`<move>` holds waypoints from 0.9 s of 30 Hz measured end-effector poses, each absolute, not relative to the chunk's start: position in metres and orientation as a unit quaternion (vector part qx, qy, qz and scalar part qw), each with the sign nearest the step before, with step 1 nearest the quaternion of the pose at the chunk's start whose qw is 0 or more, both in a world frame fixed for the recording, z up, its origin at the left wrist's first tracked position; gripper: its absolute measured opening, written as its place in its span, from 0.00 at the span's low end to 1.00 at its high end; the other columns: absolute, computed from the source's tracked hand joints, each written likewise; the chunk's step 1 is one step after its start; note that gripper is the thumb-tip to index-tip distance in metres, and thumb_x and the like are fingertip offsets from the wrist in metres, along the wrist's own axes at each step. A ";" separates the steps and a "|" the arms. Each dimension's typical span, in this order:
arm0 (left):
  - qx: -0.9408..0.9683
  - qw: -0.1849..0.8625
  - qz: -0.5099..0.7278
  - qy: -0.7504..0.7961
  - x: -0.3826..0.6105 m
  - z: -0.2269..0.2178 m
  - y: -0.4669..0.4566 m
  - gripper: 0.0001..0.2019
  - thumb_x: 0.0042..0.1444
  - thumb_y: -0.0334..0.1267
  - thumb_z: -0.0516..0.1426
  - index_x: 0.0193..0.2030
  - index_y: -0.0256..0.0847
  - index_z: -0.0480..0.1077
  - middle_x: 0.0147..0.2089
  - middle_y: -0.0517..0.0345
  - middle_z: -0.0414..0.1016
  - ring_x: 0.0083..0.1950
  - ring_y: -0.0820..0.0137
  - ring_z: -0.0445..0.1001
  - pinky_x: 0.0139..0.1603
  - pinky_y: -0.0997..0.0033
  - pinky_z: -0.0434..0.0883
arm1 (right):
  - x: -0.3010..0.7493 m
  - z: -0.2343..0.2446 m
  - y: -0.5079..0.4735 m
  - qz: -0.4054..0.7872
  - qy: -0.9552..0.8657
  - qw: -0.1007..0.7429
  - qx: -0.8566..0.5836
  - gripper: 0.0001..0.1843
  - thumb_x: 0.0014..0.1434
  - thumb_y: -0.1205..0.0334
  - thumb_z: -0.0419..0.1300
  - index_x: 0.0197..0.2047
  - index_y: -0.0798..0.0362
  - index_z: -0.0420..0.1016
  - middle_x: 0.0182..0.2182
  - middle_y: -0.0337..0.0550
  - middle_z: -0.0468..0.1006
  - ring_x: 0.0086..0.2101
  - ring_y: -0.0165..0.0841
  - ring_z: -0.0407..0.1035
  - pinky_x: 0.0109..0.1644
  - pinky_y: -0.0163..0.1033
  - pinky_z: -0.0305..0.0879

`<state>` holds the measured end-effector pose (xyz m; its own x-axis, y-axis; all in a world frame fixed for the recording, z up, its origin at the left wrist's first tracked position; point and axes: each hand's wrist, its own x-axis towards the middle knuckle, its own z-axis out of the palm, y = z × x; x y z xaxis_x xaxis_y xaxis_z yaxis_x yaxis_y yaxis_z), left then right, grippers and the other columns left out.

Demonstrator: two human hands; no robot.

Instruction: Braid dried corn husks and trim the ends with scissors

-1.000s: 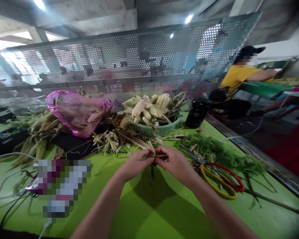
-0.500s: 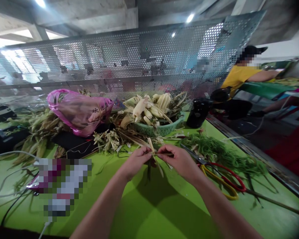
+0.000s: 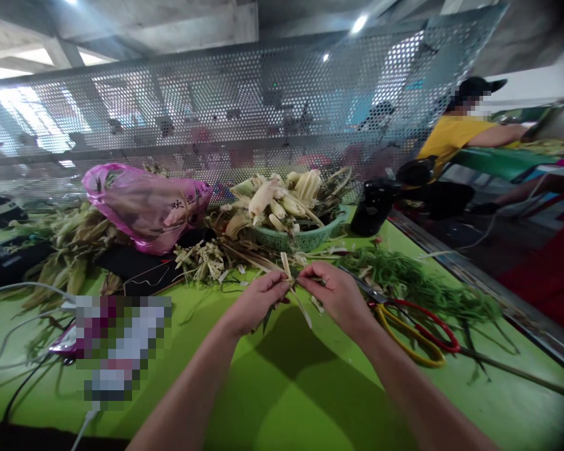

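Note:
My left hand (image 3: 263, 299) pinches a pale strip of dried husk (image 3: 301, 307) above the middle of the green table (image 3: 282, 388). The strip runs slantwise, one end pointing up past the fingertips and the other down toward me. Close by on the right, my right hand (image 3: 329, 289) is closed, thumb against fingers, at the same crossing of strips. Darker leaf ends (image 3: 266, 318) hang below the left palm. How the strips are joined is hidden by the fingers. Scissors (image 3: 413, 332) with one red and one yellow handle lie beside my right forearm.
Behind the hands stands a green basket (image 3: 301, 241) heaped with husks, beside a pink plastic bag (image 3: 145, 207). A black canister (image 3: 373, 207) is at the back right, near green shredded strands (image 3: 413, 279). Cables and a power strip lie left. A person in yellow (image 3: 455, 134) sits beyond the table.
My left hand has turned slightly, and the dark leaf ends have swung left beneath it. The pale strip's lower end has shifted a little right. Both hands stay close together.

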<state>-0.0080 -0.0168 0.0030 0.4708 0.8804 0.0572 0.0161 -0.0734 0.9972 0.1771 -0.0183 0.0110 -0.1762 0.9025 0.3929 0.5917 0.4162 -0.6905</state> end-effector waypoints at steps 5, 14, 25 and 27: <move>0.656 0.554 0.360 0.365 -0.009 0.003 -0.017 0.13 0.59 0.48 0.54 0.35 0.39 0.67 0.31 0.60 0.63 0.34 0.73 0.62 0.37 0.74 0.61 | 0.181 0.013 -0.016 0.217 -0.750 0.401 -0.480 0.07 0.58 0.57 0.60 0.32 0.51 0.74 0.31 0.42 0.76 0.35 0.37 0.70 0.41 0.40 0.63; 0.695 0.534 0.348 0.333 -0.001 -0.002 -0.018 0.14 0.60 0.47 0.53 0.40 0.38 0.72 0.39 0.55 0.71 0.41 0.67 0.66 0.46 0.70 0.63 | 0.177 0.011 -0.016 0.266 -0.711 0.436 -0.483 0.05 0.56 0.57 0.61 0.33 0.50 0.74 0.33 0.42 0.77 0.37 0.39 0.70 0.46 0.44 0.64; 0.687 0.546 0.343 0.333 0.004 -0.002 -0.024 0.13 0.58 0.47 0.54 0.35 0.39 0.72 0.33 0.58 0.69 0.37 0.69 0.65 0.41 0.72 0.62 | 0.166 0.009 -0.022 0.224 -0.691 0.477 -0.494 0.06 0.54 0.60 0.61 0.28 0.51 0.70 0.29 0.42 0.73 0.36 0.38 0.68 0.43 0.42 0.62; 0.661 0.564 0.353 0.346 0.005 -0.001 -0.025 0.14 0.57 0.49 0.55 0.34 0.38 0.71 0.31 0.59 0.67 0.34 0.71 0.63 0.39 0.72 0.62 | 0.166 0.012 -0.021 0.247 -0.687 0.475 -0.492 0.05 0.55 0.59 0.60 0.31 0.51 0.72 0.30 0.42 0.75 0.37 0.38 0.69 0.43 0.42 0.62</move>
<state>0.0052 -0.0250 -0.0010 0.5111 0.8561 0.0768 0.0596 -0.1244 0.9904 0.1664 -0.0212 0.0124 -0.0649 0.9097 0.4102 0.4410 0.3949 -0.8059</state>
